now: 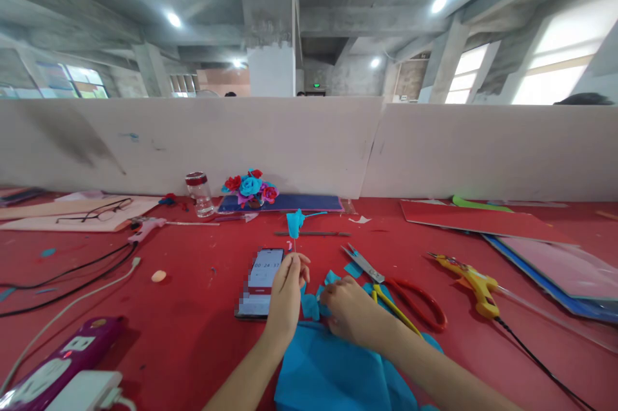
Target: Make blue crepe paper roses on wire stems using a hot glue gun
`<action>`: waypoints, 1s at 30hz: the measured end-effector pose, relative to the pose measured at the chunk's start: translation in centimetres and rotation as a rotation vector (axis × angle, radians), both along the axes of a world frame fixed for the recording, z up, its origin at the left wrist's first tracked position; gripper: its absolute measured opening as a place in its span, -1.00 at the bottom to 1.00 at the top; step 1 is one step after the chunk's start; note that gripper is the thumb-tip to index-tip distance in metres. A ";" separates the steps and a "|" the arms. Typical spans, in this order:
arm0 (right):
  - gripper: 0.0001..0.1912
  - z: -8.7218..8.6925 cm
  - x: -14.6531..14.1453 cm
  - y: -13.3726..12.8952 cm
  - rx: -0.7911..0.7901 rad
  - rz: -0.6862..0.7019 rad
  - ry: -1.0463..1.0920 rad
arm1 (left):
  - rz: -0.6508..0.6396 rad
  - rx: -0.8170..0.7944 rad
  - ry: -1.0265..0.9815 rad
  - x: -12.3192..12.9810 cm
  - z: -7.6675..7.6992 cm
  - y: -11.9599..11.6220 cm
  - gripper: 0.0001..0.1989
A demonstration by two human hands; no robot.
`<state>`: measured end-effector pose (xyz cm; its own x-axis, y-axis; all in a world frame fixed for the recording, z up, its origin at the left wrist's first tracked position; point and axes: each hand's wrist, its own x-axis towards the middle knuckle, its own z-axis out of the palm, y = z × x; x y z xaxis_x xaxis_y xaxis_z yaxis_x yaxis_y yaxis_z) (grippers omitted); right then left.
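Note:
My left hand [288, 282] is closed on the thin stem of a small blue paper-like flower [295, 224], held upright above the table. A narrow blue strip sticks out to the right from the flower's top. Lower and to the right, my right hand [350, 308] has its fingers curled down among small blue cut pieces [310, 306]; its fingertips are partly hidden, so what they pinch does not show. A larger blue sheet [333, 366] lies under my right wrist. Beyond that hand are scissors [364, 264] with red handles and a yellow-handled tool [396, 309].
Beside my left hand lies a phone [263, 269] showing a timer. A yellow glue gun [476, 282] rests at right, a purple power strip [62, 359] at left. Farther back stand a glass jar [200, 195] and a flower arrangement [251, 187], before a white partition [309, 147].

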<state>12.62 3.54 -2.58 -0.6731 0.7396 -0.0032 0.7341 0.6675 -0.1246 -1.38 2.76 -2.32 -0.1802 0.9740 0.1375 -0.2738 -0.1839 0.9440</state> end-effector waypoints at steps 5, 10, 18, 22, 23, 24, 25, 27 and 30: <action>-0.73 -0.6 0.9 0.6 -0.035 -0.027 0.176 | 0.008 -0.015 0.035 0.0 0.1 0.0 -0.71; -0.79 -1.2 3.0 1.5 -0.205 -0.181 0.628 | 0.005 -0.030 0.104 0.0 0.4 0.0 -0.74; -0.63 -0.7 3.8 1.4 -0.525 -0.316 1.105 | -0.108 -0.079 0.368 0.3 -0.4 0.3 -0.68; -0.65 -0.1 3.4 0.8 -0.695 -0.338 1.244 | -0.167 -0.055 0.394 0.3 -0.5 0.2 -0.73; -0.67 -0.1 3.2 0.6 -0.690 -0.332 1.258 | -0.184 -0.056 0.391 0.3 -0.5 0.2 -0.75; -0.69 -0.1 3.2 0.5 -0.684 -0.316 1.264 | -0.199 -0.060 0.387 0.3 -0.5 0.2 -0.76; -0.70 -0.2 3.1 0.4 -0.683 -0.290 1.253 | -0.210 -0.066 0.382 0.3 -0.5 0.2 -0.76; -0.74 -0.6 3.1 0.5 -0.663 -0.225 1.161 | -0.202 -0.072 0.380 0.3 -0.6 0.3 -0.77; -0.74 -1.3 3.5 1.0 -0.563 -0.185 1.017 | -0.159 -0.064 0.383 0.3 -0.5 0.2 -0.79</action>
<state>16.10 4.59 -3.88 -0.4372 0.8919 0.1159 0.2067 0.2251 -0.9521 -1.09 3.01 -2.86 0.0257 0.9943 0.1038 0.0792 -0.1055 0.9913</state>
